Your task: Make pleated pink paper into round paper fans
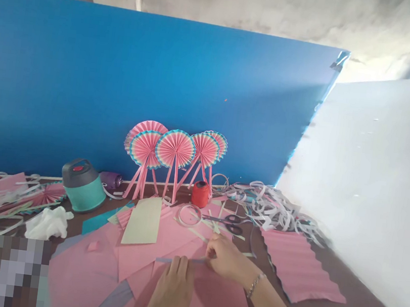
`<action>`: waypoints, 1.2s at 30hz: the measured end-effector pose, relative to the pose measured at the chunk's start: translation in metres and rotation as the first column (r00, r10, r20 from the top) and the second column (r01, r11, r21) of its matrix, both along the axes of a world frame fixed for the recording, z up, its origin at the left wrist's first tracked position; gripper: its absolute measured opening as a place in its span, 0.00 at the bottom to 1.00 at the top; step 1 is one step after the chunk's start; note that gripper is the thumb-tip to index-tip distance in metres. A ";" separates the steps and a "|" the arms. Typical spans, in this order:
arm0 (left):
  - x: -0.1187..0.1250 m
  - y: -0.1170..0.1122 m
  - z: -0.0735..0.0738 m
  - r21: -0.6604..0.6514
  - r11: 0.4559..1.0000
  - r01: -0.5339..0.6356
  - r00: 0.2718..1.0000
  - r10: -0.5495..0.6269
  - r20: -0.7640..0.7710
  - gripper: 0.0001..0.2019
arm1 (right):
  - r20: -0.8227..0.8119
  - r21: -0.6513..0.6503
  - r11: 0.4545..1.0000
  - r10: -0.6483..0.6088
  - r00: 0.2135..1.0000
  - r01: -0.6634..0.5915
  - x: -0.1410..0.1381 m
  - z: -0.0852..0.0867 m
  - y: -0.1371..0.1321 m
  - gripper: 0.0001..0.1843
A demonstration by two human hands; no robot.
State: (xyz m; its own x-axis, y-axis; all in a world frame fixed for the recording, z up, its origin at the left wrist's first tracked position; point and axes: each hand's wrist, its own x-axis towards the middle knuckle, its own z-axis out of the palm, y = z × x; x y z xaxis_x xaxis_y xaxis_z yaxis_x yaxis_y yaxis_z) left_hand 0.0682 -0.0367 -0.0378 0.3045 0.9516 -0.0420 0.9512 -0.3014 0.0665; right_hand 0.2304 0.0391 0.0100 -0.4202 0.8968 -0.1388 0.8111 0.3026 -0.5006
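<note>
My left hand lies flat on a sheet of pink paper, its fingers stretched side by side over a narrow grey-blue strip along the far edge. My right hand is closed at the right end of that edge, fingertips bent in and pinching at the paper; what lies under them is partly hidden. More pink sheets spread beneath and to the left. Beyond my hands lie a pale yellow-green card, black-handled scissors and a clear tape roll.
Several pleated paper fans stand against the blue board. A red thread spool is in front of them. At left are a teal jug and white crumpled tissue; at right, paper strips and a pleated pink sheet.
</note>
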 end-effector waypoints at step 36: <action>0.001 0.002 -0.013 0.161 0.984 0.076 0.995 -0.065 -0.074 0.29 | 0.115 0.017 1.000 0.018 0.993 -0.021 0.014 0.003 0.007 0.04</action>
